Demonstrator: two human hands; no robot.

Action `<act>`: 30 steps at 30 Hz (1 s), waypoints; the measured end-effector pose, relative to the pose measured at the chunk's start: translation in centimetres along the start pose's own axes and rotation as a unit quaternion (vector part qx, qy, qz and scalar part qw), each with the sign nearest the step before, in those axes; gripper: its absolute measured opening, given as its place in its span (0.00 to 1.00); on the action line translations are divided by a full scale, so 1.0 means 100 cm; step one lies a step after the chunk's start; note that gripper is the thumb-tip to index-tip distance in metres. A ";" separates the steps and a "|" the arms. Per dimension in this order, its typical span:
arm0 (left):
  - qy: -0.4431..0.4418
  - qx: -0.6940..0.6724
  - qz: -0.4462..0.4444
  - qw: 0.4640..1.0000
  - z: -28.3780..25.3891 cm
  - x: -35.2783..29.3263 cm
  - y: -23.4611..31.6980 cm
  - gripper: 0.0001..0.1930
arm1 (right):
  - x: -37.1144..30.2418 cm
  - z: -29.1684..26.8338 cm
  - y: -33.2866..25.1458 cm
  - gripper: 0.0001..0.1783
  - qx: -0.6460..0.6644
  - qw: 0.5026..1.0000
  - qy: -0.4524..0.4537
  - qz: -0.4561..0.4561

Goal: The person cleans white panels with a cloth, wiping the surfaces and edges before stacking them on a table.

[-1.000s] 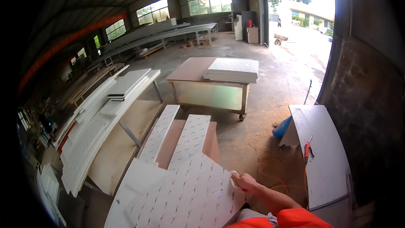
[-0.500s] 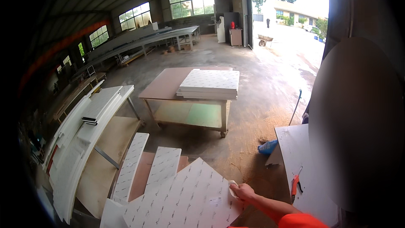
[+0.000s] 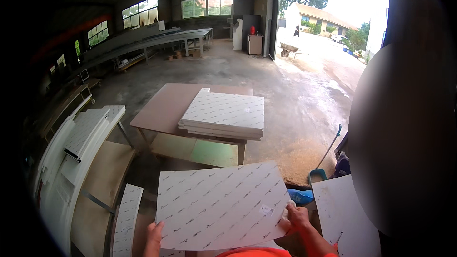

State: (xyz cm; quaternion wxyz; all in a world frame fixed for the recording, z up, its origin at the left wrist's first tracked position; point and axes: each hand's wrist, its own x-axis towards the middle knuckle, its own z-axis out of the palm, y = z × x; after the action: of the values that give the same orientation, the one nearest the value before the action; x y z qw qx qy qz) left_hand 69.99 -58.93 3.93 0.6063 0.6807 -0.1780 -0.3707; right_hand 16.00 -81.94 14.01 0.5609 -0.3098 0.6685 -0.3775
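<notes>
A large white panel (image 3: 219,209), its film printed with rows of dark marks and bearing a small label, is held in front of me between both hands. My left hand (image 3: 154,232) is closed on its lower left edge. At the right edge my right hand (image 3: 298,215) grips it, with a whitish, cloth-like wad (image 3: 287,208) between fingers and panel. Beyond it, a stack of similar white panels (image 3: 223,112) lies on the right part of a brown-topped table (image 3: 159,102).
A rack at left carries long white boards (image 3: 62,195), and a narrow white strip (image 3: 127,219) leans near it. At right are a white worktop (image 3: 345,209), a blue bag (image 3: 301,196), and a long-handled dustpan (image 3: 318,176). A wheelbarrow (image 3: 288,50) stands outside the doorway.
The panel has been lifted and levelled in front of me. My left hand has come into view on its left edge; my right hand keeps its grip. The table now appears closer.
</notes>
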 end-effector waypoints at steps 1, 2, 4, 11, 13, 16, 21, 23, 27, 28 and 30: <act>-0.017 -0.017 -0.011 1.000 0.030 0.029 0.022 0.15 | 0.003 0.005 -0.029 0.22 0.010 1.000 0.007 0.025; -0.031 0.006 -0.017 0.999 0.056 0.061 0.038 0.14 | 0.036 0.000 -0.026 0.20 -0.028 0.999 0.016 0.000; -0.041 0.050 -0.016 0.998 0.086 0.137 0.048 0.14 | 0.096 0.014 -0.032 0.18 0.028 0.999 0.037 -0.009; -0.072 0.127 0.006 0.989 0.220 0.350 0.125 0.15 | 0.302 0.089 -0.097 0.13 0.078 0.996 0.028 -0.040; -0.057 0.178 0.026 0.982 0.243 0.418 0.144 0.16 | 0.353 0.122 -0.126 0.14 0.043 0.997 0.018 -0.054; -0.066 0.186 0.033 0.980 0.279 0.521 0.157 0.17 | 0.454 0.162 -0.154 0.15 -0.049 0.996 0.010 -0.074; -0.058 0.241 0.039 0.968 0.341 0.633 0.223 0.16 | 0.535 0.227 -0.245 0.17 -0.025 0.993 -0.091 -0.064; -0.066 0.334 0.072 0.937 0.366 0.666 0.251 0.22 | 0.568 0.234 -0.258 0.21 -0.139 0.983 -0.080 -0.094; -0.044 0.627 0.151 0.763 0.437 0.637 0.239 0.41 | 0.562 0.260 -0.305 0.31 -0.536 0.830 0.037 -0.148; -0.035 0.693 0.172 0.699 0.449 0.633 0.221 0.45 | 0.571 0.251 -0.292 0.30 -0.490 0.852 0.081 -0.165; -0.027 0.662 0.172 0.729 0.453 0.642 0.190 0.50 | 0.592 0.241 -0.277 0.28 -0.381 0.885 0.164 -0.211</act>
State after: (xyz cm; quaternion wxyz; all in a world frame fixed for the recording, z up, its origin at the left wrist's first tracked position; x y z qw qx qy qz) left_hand 83.76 -138.55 4.00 0.0504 0.8569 -0.5086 -0.0662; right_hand 28.90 -149.80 4.98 0.1895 -0.5672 0.7620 -0.2486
